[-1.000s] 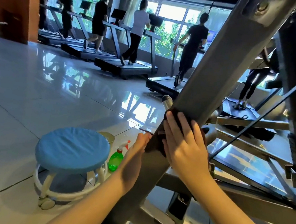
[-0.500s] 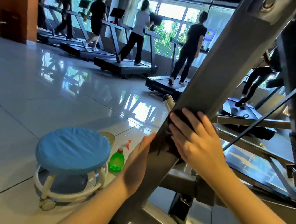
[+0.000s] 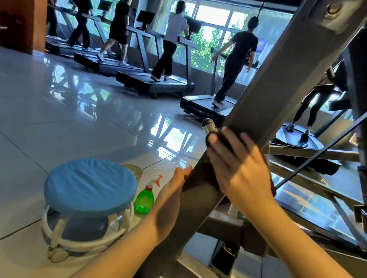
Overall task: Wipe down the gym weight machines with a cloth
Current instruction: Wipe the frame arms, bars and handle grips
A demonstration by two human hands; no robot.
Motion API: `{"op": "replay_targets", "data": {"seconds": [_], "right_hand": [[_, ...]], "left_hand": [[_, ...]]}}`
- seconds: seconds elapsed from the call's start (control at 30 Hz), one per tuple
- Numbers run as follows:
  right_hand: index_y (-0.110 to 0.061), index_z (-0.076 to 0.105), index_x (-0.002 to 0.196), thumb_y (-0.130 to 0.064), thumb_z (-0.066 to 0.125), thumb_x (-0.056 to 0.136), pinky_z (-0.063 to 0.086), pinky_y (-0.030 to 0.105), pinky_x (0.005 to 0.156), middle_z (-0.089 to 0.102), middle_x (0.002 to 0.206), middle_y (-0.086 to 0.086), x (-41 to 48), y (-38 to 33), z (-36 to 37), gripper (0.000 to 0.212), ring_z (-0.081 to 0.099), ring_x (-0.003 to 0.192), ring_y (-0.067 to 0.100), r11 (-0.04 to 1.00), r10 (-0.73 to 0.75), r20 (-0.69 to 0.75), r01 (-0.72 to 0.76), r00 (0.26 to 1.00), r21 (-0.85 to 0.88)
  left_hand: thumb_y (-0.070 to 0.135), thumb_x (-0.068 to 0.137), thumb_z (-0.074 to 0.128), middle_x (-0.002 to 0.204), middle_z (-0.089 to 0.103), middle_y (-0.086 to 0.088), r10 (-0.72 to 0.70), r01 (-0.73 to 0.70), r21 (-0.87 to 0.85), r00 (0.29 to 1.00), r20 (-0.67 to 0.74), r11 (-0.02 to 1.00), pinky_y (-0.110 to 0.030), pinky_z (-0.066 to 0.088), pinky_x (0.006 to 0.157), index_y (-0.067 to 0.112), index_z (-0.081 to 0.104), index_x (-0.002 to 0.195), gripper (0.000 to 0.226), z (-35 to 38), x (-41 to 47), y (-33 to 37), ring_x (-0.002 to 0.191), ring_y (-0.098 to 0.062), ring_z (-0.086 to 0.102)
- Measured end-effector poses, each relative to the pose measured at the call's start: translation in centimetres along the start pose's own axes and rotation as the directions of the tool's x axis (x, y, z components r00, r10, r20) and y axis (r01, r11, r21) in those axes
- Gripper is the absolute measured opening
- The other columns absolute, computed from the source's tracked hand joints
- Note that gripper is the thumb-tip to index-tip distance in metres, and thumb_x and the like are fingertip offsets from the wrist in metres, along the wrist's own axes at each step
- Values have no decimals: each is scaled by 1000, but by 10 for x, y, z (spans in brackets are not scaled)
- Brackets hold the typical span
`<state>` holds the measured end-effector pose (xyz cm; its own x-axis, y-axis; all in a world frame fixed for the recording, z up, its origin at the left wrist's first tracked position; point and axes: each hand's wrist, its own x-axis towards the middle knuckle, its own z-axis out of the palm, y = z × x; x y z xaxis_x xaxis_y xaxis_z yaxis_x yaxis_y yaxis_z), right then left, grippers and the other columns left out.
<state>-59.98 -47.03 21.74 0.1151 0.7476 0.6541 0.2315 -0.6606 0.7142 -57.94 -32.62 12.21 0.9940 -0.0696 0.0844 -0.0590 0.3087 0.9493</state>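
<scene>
Right hand [image 3: 241, 169] is spread flat, fingers pretty straight, pressing a dark cloth [image 3: 200, 172] onto the machine's slanted beam [image 3: 276, 85]. Left hand [image 3: 170, 197] rests flat-palmed against the beam's side, I think.

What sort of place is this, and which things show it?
Likely a gym: people walking on a row of treadmills, and a weight machine's slanted beam, a cloth pressed on it by the right hand.
</scene>
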Motion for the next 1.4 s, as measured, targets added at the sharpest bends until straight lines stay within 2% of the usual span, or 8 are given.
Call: {"op": "replay_targets", "data": {"seconds": [0.13,0.3,0.53,0.73,0.87,1.1,1.3,1.4], "right_hand": [[-4,62,126,-17,49,99,25,47,111,57,137,11,9,-1,-2,33,38,133,33,973,230,-74,-230,970,16],[-6,62,127,-26,56,97,26,43,112,55,140,11,-19,-5,-2,36,40,134,32,993,-113,112,115,987,-4],[-3,62,124,-23,47,99,33,43,102,57,136,11,23,18,-12,35,41,122,31,968,242,-72,-246,968,-52],[-6,64,125,-26,33,103,32,41,105,58,136,9,2,27,-16,43,44,123,29,994,-89,58,93,994,-65],[-1,68,116,-13,49,98,45,47,96,61,130,14,40,54,-20,28,54,115,36,994,72,-100,-80,992,-80],[-11,66,123,-21,42,104,35,45,107,60,134,9,8,45,-19,33,57,121,32,977,-208,52,210,977,-33],[-5,67,119,-20,47,100,37,48,105,58,135,12,48,69,-32,31,44,122,34,974,200,-137,-212,970,-84],[-7,65,124,-29,43,99,32,47,109,56,138,11,21,43,-25,40,45,127,34,997,66,-1,-66,998,-41]], "left_hand": [[34,105,4,142,46,-7,-102,101,-20,993,-60,995,-32,27,111,7,39,142,58,2,13,12,138,-23,35],[36,104,7,72,65,0,30,-29,-34,998,54,999,-15,48,59,15,58,83,60,0,-3,13,70,-7,66],[83,76,34,143,47,14,241,-246,20,961,138,969,-34,28,116,31,40,142,84,6,-52,13,135,-5,38],[54,99,25,143,49,1,245,-251,47,964,104,967,-26,37,107,17,48,135,56,1,-26,19,129,-9,47],[65,88,26,121,56,29,285,-288,63,957,54,956,-2,34,88,40,49,121,48,19,-53,27,114,18,47],[75,82,37,135,55,12,314,-317,35,947,75,948,-29,32,111,28,47,136,73,21,-47,29,129,-1,44],[55,83,26,116,48,38,334,-337,42,940,77,940,7,31,78,42,43,118,41,27,-54,43,107,26,42],[64,86,30,116,54,33,379,-380,3,922,84,925,2,33,83,36,47,125,51,32,-54,51,106,23,47]]}}
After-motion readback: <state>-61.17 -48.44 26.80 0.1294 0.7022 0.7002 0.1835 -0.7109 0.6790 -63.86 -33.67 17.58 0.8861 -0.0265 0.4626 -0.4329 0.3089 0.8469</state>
